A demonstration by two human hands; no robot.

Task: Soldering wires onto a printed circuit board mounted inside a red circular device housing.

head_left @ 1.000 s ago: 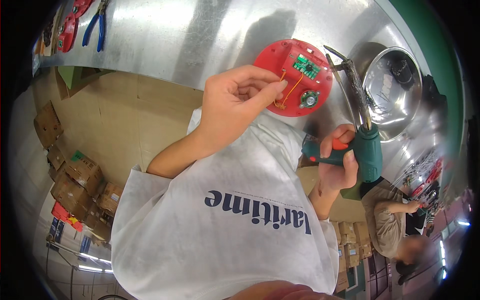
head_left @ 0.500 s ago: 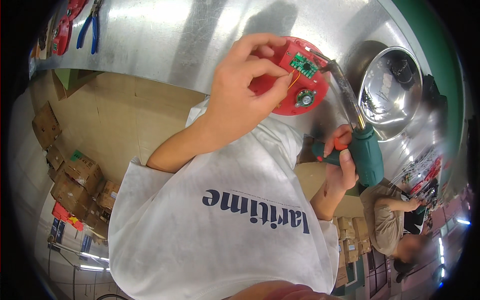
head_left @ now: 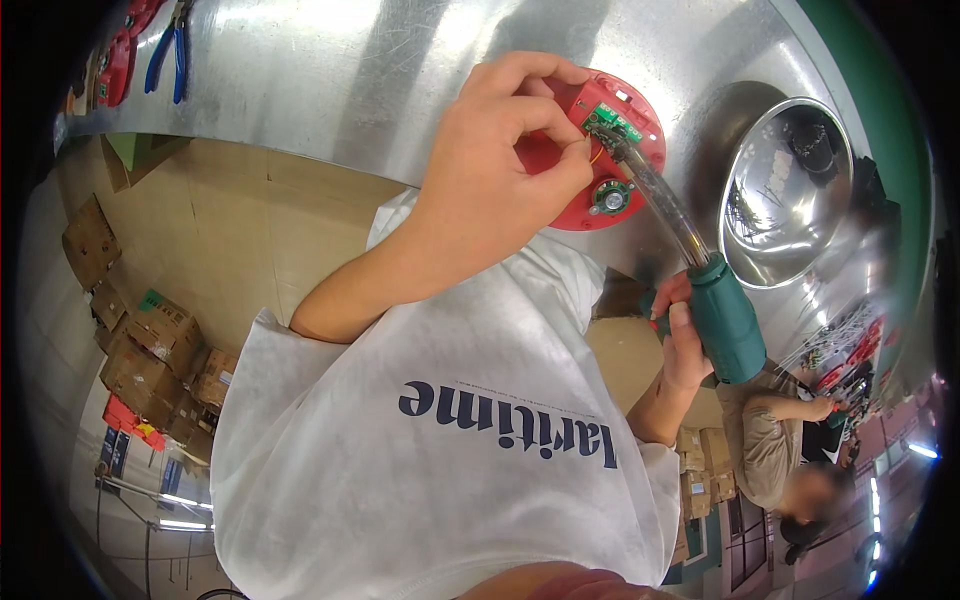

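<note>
My left hand (head_left: 500,160) has thumb and forefinger pinched on a thin orange wire (head_left: 598,155). This wire meets a small green circuit board (head_left: 622,125) inside a round red plastic housing (head_left: 650,150), which lies on the metal table. A small round speaker (head_left: 611,197) sits in the housing below the board. My right hand (head_left: 682,335) is wrapped round the handle of a green soldering gun (head_left: 728,318). Its long metal barrel reaches up and left, with the tip at the board beside the wire. Whether the tip touches cannot be made out.
A shiny metal bowl (head_left: 735,225) with dark bits inside stands to the right. Blue-handled pliers (head_left: 168,60) and red plastic parts (head_left: 118,65) lie at the far left. Another person (head_left: 770,440) works at the lower right. Stacked cardboard boxes (head_left: 150,370) stand at left.
The soldering gun's tip has moved down and left, from the board's right edge onto the board. My left hand has shifted slightly right, still pinching the wire.
</note>
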